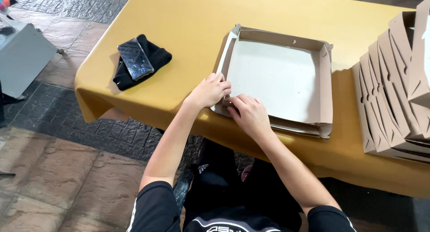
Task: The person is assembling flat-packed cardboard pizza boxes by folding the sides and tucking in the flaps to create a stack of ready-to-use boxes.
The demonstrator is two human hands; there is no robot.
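A flat brown cardboard box [277,75] with raised side walls lies open on the yellow-covered table [188,30]. My left hand [209,91] pinches the box's near left corner, fingers curled on the folded flap. My right hand [250,113] presses on the near edge right beside it, fingertips touching the same corner. Both hands meet at that corner, and the flap under them is partly hidden.
A stack of folded cardboard boxes [394,93] leans at the table's right end. A phone [135,58] rests on a black folded cloth [150,64] at the left part of the table. A grey box [20,57] stands on the stone floor to the left.
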